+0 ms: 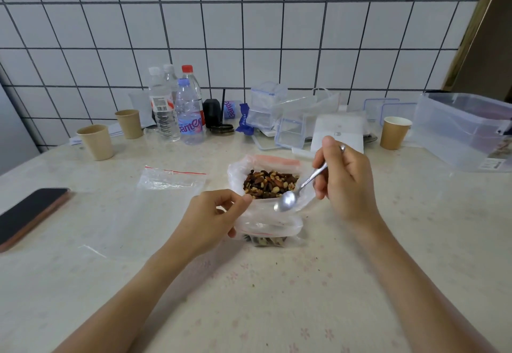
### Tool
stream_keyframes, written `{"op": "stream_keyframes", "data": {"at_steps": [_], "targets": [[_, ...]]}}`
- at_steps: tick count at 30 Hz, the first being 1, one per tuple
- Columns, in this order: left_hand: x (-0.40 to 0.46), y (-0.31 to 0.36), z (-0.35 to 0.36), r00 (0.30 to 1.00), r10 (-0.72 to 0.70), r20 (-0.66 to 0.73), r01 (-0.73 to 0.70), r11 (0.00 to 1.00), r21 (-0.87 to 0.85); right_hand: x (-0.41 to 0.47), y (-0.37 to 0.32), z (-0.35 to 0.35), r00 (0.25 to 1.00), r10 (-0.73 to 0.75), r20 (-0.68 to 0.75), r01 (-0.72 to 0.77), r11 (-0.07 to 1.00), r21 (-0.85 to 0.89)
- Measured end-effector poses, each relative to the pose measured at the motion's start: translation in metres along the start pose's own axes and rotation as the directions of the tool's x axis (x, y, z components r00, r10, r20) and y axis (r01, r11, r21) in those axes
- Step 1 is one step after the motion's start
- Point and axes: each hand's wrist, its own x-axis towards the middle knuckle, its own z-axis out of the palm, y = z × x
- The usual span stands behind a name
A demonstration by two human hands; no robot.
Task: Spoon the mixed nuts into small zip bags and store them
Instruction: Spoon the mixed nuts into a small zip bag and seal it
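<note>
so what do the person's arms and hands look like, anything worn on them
Both forearms are bare to the bottom edge of the picture, with no sleeves in view. The left hand and right hand wear no gloves, and no rings, watch or bracelets show. Nails look short and unpainted.

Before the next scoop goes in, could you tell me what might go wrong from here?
1. The small bag lies low and floppy, its mouth held by the left hand alone; nuts could miss it and scatter on the table.
2. The big bag of nuts stands unsupported; the spoon digging in may tip it.
</note>
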Motion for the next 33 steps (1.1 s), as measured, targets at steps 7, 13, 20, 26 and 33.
{"op": "stream_keyframes", "data": {"at_steps": [7,13,20,26,33], "targets": [[0.014,0.0,-0.011,0.99,-0.076,-0.121,0.083,0.995,0.054,0.011,0.022,-0.005,0.917,0.388,-0.09,-0.381,0.921,0.082],[0.042,-0.001,-0.014,0.987,-0.13,-0.095,0.15,0.953,0.263,0.008,0.025,-0.001,0.933,0.358,-0.038,-0.36,0.93,-0.075],[0.059,-0.002,0.005,0.984,-0.162,-0.075,0.17,0.978,0.119,0.004,0.025,0.004,0.918,0.394,0.039,-0.379,0.904,-0.2],[0.052,-0.009,0.012,0.989,-0.069,-0.131,0.06,0.995,-0.075,-0.002,0.028,0.016,0.884,0.448,0.134,-0.429,0.891,-0.149],[0.05,-0.005,0.013,0.993,-0.017,-0.114,-0.003,0.985,-0.173,0.002,0.03,0.013,0.801,0.567,0.191,-0.578,0.816,0.004]]}}
